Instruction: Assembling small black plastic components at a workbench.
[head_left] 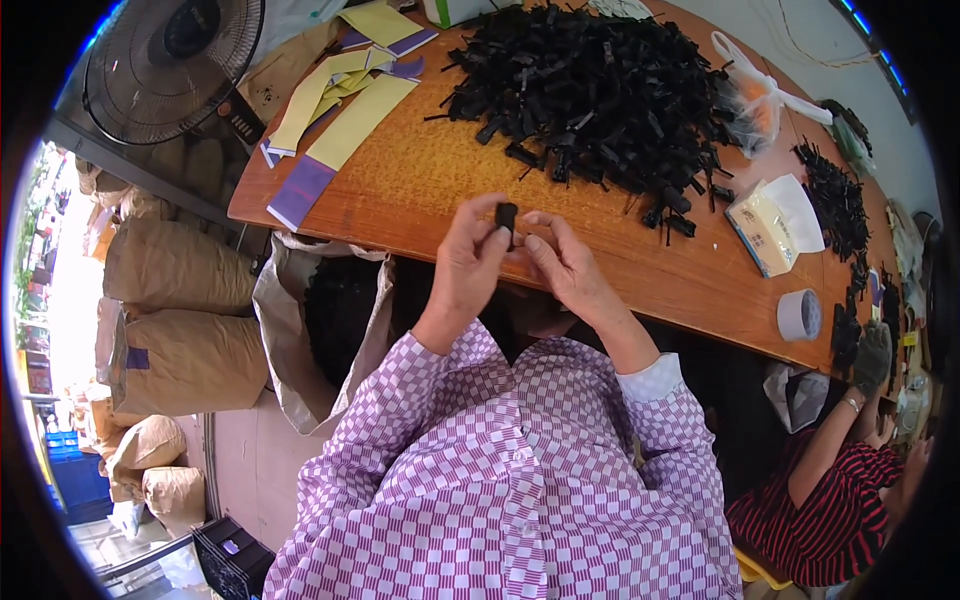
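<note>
Black part (507,214) pinched upright in my left hand (463,265).
Likely so my right hand (573,275) reaches it; that hand's grip I cannot tell.

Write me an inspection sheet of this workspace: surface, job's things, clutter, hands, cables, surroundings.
Surface: brown wooden table, partly covered.
Job's things: large heap of black parts; smaller heap at right.
Clutter: yellow-and-purple strips at left; tissue pack, tape roll and plastic bag at right.
Hands: left hand grips a small black part; right hand is beside it, contact unclear.
Cables: thin cord, upper right.
Surroundings: fan and brown sacks at left; open pale sack by the table; co-worker's gloved hand at right.
</note>
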